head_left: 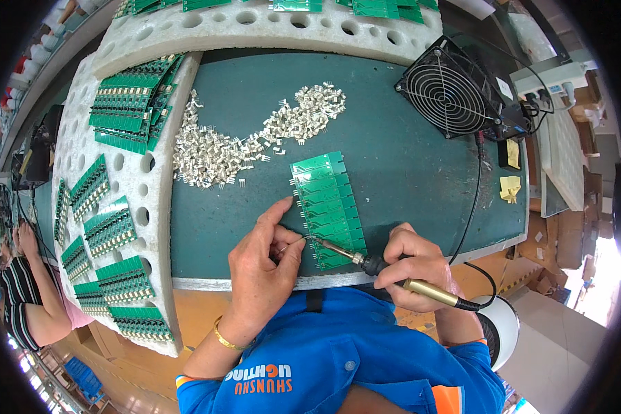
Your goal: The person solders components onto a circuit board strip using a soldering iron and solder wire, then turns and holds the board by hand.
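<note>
Left hand (265, 252) pinches a thin, silvery wire (296, 242) at the left edge of a rectangular green circuit board (330, 207), which lies on the dark-green tabletop (255, 83); the right hand (417, 265) grips a gold-handled soldering iron (428, 290) — tip at that same edge. Orange and white lettering (263, 388) — upside down — marks the blue cloth shirt (352, 334).

At the centre, the circuit board (330, 207) has a glossy green face – bright with reflections – on a smooth, mostly matt tabletop (407, 179). The soldering iron (375, 265) at four o'clock pairs a black, plastic-looking grip with a shiny brass-toned metal end. At nine, rough white foam (160, 231); at ten, connectors (210, 155) of pale plastic with metal pins; at six, a blue cloth shirt (317, 359).
</note>
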`<action>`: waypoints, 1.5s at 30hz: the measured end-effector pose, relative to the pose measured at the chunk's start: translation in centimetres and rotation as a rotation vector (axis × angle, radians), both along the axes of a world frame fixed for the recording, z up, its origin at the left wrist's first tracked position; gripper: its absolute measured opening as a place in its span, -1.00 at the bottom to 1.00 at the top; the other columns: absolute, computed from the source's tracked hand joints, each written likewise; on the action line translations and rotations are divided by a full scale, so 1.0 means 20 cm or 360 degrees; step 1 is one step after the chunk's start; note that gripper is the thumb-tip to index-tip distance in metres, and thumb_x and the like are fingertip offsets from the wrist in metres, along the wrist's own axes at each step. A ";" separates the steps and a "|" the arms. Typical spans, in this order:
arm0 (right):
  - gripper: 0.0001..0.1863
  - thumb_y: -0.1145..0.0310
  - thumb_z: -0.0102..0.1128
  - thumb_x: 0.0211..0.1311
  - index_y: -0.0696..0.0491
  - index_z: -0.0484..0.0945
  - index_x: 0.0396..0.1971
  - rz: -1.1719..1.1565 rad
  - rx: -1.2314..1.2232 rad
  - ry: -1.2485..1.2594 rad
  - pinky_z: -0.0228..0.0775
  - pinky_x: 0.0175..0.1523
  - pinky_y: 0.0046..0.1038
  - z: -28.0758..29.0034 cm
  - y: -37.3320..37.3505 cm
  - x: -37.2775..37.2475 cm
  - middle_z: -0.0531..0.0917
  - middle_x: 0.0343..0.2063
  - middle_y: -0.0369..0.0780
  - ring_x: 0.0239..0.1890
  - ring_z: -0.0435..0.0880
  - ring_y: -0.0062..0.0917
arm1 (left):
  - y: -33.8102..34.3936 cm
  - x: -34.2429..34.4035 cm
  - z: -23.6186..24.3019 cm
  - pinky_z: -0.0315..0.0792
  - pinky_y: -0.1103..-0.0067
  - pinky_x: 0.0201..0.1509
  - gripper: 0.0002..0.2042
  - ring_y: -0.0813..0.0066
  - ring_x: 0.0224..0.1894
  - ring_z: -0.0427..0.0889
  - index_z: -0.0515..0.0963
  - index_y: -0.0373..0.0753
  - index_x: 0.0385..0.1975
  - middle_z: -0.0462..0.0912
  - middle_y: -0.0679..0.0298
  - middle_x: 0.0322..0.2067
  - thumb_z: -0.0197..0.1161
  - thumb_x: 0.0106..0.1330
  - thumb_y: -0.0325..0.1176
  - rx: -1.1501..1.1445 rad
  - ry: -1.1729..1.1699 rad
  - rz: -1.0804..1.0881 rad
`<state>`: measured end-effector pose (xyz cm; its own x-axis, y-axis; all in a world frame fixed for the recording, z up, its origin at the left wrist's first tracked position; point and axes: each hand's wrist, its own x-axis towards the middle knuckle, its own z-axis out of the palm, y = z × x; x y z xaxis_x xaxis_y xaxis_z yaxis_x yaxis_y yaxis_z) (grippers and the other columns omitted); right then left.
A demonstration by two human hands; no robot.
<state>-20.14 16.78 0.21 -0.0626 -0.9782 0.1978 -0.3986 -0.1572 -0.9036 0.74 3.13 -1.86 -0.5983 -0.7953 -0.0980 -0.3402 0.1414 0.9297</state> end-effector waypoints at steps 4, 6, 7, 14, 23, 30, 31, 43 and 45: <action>-0.70 0.63 0.35 -0.25 -0.09 0.69 -0.45 0.0009 0.0016 -0.0003 0.28 -0.23 -0.40 -0.01 0.00 -0.01 0.43 -0.50 -0.35 -0.45 0.47 -0.47 | 0.00 -0.01 0.00 0.49 0.70 -0.32 -0.45 0.72 -0.44 0.55 0.43 -0.31 0.22 0.65 0.35 -0.45 0.32 0.17 -0.70 -0.0020 -0.0047 -0.0007; -0.70 0.63 0.34 -0.25 -0.09 0.69 -0.45 0.0015 0.0018 -0.0025 0.27 -0.22 -0.40 -0.01 -0.01 -0.02 0.43 -0.50 -0.35 -0.45 0.47 -0.48 | 0.00 -0.01 0.00 0.49 0.70 -0.32 -0.45 0.72 -0.44 0.55 0.44 -0.31 0.21 0.65 0.35 -0.46 0.32 0.17 -0.70 -0.0031 -0.0053 -0.0009; -0.70 0.62 0.34 -0.24 -0.08 0.69 -0.44 0.0028 0.0024 -0.0039 0.27 -0.22 -0.40 -0.02 -0.01 -0.02 0.43 -0.50 -0.35 -0.45 0.48 -0.48 | 0.00 -0.01 0.00 0.50 0.69 -0.33 -0.45 0.72 -0.44 0.55 0.44 -0.31 0.21 0.65 0.35 -0.46 0.32 0.16 -0.70 -0.0044 -0.0056 -0.0010; -0.73 0.59 0.32 -0.21 -0.04 0.68 -0.42 0.0097 0.0031 -0.0071 0.24 -0.22 -0.40 0.00 -0.03 -0.05 0.45 -0.51 -0.34 -0.44 0.48 -0.48 | -0.01 -0.01 0.01 0.50 0.69 -0.32 -0.44 0.71 -0.44 0.56 0.44 -0.31 0.22 0.65 0.34 -0.47 0.32 0.15 -0.71 -0.0045 -0.0092 -0.0019; -0.76 0.58 0.30 -0.19 -0.03 0.66 -0.43 0.0124 0.0039 -0.0053 0.24 -0.20 -0.38 0.01 -0.06 -0.07 0.48 -0.52 -0.33 -0.44 0.50 -0.48 | -0.01 -0.01 0.01 0.51 0.67 -0.31 -0.42 0.69 -0.43 0.57 0.43 -0.31 0.24 0.65 0.33 -0.47 0.30 0.15 -0.71 -0.0085 -0.0115 -0.0042; -0.77 0.58 0.28 -0.18 -0.02 0.65 -0.44 0.0152 0.0065 -0.0009 0.23 -0.22 -0.40 0.04 -0.08 -0.08 0.50 -0.53 -0.33 -0.44 0.51 -0.47 | -0.01 -0.01 0.01 0.53 0.66 -0.30 -0.42 0.67 -0.43 0.59 0.44 -0.31 0.24 0.66 0.31 -0.46 0.31 0.15 -0.71 -0.0144 -0.0128 -0.0067; -0.78 0.58 0.27 -0.18 -0.02 0.65 -0.45 0.0142 0.0074 -0.0019 0.23 -0.23 -0.40 0.04 -0.08 -0.07 0.50 -0.54 -0.32 -0.44 0.51 -0.47 | -0.01 -0.01 0.01 0.53 0.66 -0.30 -0.42 0.67 -0.43 0.59 0.45 -0.31 0.24 0.66 0.31 -0.46 0.31 0.15 -0.71 -0.0139 -0.0127 -0.0072; -0.82 0.53 0.30 -0.18 0.08 0.65 -0.46 -0.0005 -0.0042 -0.0241 0.21 -0.37 -0.43 0.04 0.01 -0.14 0.50 -0.53 -0.23 -0.49 0.43 -0.47 | -0.02 0.06 0.00 0.50 0.68 -0.31 -0.65 0.64 -0.42 0.57 0.58 -0.34 0.02 0.62 0.29 -0.43 0.32 0.20 -0.67 -0.0219 -0.0119 0.0111; -0.82 0.51 0.31 -0.18 0.10 0.65 -0.45 -0.0064 -0.0087 -0.0222 0.23 -0.38 -0.45 0.04 0.02 -0.14 0.50 -0.53 -0.24 -0.49 0.45 -0.48 | -0.02 0.07 0.00 0.48 0.67 -0.32 -0.73 0.61 -0.43 0.56 0.60 -0.35 -0.08 0.60 0.28 -0.44 0.33 0.21 -0.66 -0.0261 -0.0107 0.0122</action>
<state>-22.94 17.15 1.01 -0.1324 -0.9623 0.2374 -0.2767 -0.1941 -0.9411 2.08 2.80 -1.87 -0.5316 -0.8470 -0.0009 -0.4163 0.2604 0.8712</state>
